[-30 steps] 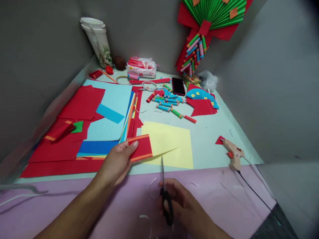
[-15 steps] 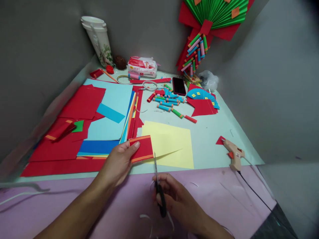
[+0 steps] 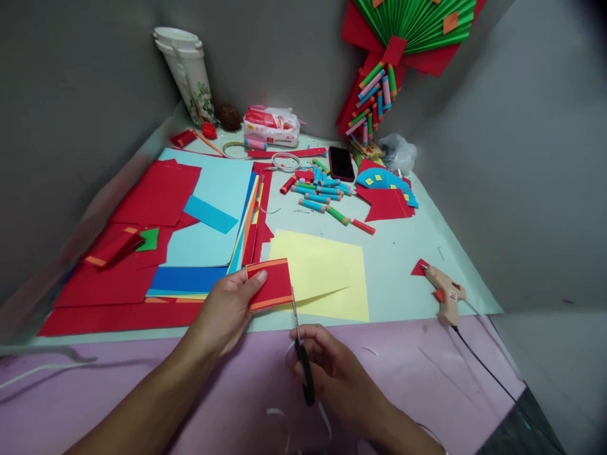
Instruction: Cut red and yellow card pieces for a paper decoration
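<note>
My left hand (image 3: 226, 313) pinches a small red paper piece with orange edge strips (image 3: 270, 284), thumb on top. My right hand (image 3: 332, 370) grips black-handled scissors (image 3: 301, 351); the blades point up and their tip touches the red piece's right edge. A yellow paper sheet (image 3: 327, 272) lies just behind, one corner strip jutting right beside the blades.
Stacked red, light blue and dark blue paper sheets (image 3: 190, 234) lie at left. Rolled paper tubes (image 3: 322, 196), a phone (image 3: 340, 163) and a blue paper fan (image 3: 386, 183) sit further back. A glue gun (image 3: 446, 294) with cord lies at right. A green-and-red paper fan (image 3: 408, 31) hangs on the wall.
My right hand has carried the scissors left and forward, from below the yellow sheet up to the red piece's right edge. The left hand has stayed nearly still.
</note>
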`<act>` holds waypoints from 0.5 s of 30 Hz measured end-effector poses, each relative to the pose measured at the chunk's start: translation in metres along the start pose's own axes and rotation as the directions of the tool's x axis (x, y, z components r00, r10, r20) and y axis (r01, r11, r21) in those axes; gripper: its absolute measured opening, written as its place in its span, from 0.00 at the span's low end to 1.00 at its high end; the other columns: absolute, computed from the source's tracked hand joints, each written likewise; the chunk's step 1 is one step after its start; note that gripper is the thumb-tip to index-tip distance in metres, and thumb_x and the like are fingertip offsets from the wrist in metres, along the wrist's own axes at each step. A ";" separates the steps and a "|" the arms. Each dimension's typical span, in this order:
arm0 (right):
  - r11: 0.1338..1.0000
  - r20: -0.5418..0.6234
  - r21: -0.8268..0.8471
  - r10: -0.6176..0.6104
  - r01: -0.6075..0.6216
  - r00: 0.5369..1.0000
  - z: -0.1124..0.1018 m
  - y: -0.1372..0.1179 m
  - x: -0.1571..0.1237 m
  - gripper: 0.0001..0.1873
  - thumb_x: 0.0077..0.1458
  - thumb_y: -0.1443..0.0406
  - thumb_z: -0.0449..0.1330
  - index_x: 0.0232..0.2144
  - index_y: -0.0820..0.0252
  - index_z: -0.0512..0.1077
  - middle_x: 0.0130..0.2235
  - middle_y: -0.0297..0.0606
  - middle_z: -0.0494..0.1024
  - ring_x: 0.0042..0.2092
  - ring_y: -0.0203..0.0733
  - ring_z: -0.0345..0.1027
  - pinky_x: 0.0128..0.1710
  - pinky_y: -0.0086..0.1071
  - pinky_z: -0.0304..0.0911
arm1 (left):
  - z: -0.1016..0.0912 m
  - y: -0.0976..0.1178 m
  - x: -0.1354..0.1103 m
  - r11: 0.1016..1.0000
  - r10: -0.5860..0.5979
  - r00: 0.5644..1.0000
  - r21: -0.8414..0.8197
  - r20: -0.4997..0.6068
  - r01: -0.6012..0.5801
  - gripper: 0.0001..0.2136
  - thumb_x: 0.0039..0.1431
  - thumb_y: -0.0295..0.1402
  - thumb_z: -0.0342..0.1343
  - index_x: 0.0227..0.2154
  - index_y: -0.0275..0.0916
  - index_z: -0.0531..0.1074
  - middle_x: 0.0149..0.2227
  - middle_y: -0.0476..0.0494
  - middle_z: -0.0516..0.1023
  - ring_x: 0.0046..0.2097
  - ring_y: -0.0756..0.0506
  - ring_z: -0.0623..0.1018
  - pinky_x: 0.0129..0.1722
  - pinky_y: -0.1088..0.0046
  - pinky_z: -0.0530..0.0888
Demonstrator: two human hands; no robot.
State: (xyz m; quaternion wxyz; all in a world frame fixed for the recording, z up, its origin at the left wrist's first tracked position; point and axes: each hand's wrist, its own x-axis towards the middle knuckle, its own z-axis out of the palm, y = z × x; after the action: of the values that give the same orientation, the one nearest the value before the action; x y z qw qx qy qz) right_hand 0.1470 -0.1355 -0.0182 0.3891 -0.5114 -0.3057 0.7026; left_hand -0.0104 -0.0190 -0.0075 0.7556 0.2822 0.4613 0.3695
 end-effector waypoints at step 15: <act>1.000 -0.032 -0.010 -0.011 0.011 0.999 0.000 0.004 0.002 0.19 0.50 0.63 0.66 0.45 0.59 0.68 0.28 0.29 0.70 0.28 0.33 0.59 0.27 0.28 0.55 | 0.003 0.002 -0.002 1.000 0.011 1.000 0.001 0.004 -0.011 0.14 0.53 0.38 0.64 0.42 0.39 0.79 0.37 0.43 0.84 0.43 0.38 0.82 0.44 0.65 0.77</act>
State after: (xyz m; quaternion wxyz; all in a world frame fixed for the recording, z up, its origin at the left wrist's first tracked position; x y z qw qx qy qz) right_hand 0.1459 -0.1356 -0.0228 0.3954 -0.5229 -0.3056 0.6906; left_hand -0.0092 -0.0201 -0.0035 0.7544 0.2858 0.4586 0.3727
